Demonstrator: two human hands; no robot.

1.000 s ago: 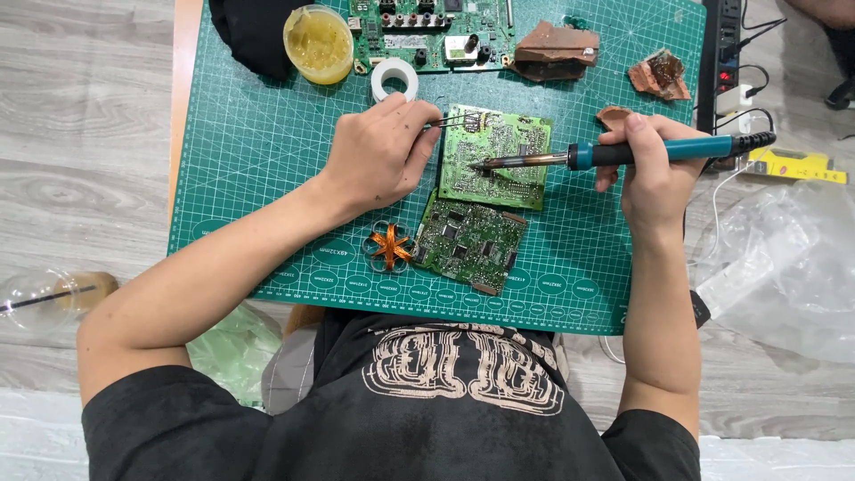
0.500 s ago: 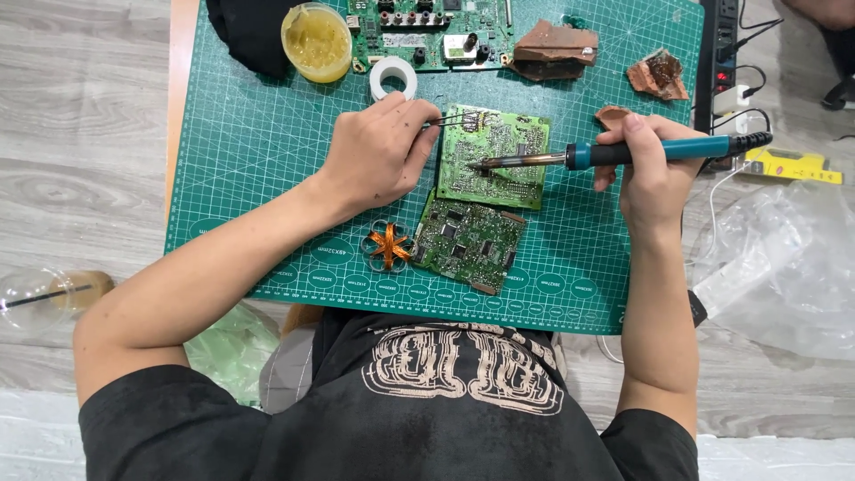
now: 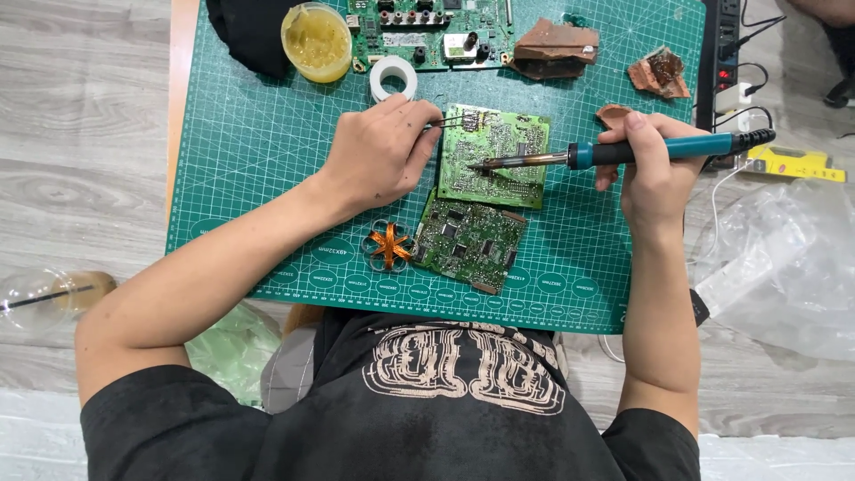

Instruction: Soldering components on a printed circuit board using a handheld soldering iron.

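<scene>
R hand (image 3: 655, 174) is clenching a soldering iron (image 3: 623, 153) w/ teal handle, right-centre of frame; the iron is lying roughly horizontal, metal tip pointing left and resting on the light green circuit board (image 3: 494, 157) at centre. L hand (image 3: 381, 153) is sitting just left of that board, fingers curled, grip pinching a thin wire or pair of tweezers (image 3: 450, 120) whose end is reaching the board's upper left corner; can't tell which it is, too thin.

Just below the light board, touching or nearly touching its lower edge, a darker green circuit board (image 3: 470, 240) is lying tilted. Beside its left edge an orange-copper coil piece in a clear flower-shaped holder (image 3: 389, 245) is sitting.

All of this is lying on a green cutting mat (image 3: 258, 169) w/ white grid, covering the bench. Along top of frame, L to R: black cloth-like thing (image 3: 249, 36), round yellow tub of flux or paste (image 3: 316, 40), white tape roll (image 3: 393, 77) just below-right of the tub, long green circuit board w/ connectors (image 3: 432, 31), brown torn scraps (image 3: 557, 40) and another brownish scrap (image 3: 659, 71) toward upper right. Small brown bit (image 3: 613, 113) is lying just above the R hand.

Off the mat at right: black power strip (image 3: 721, 44) at upper right, yellow tool (image 3: 797, 162) by the iron's cord end, crumpled clear plastic (image 3: 793, 267) lower right. At left edge, a clear plastic bottle (image 3: 44, 294) is lying on the grey wood-look floor (image 3: 80, 134).
</scene>
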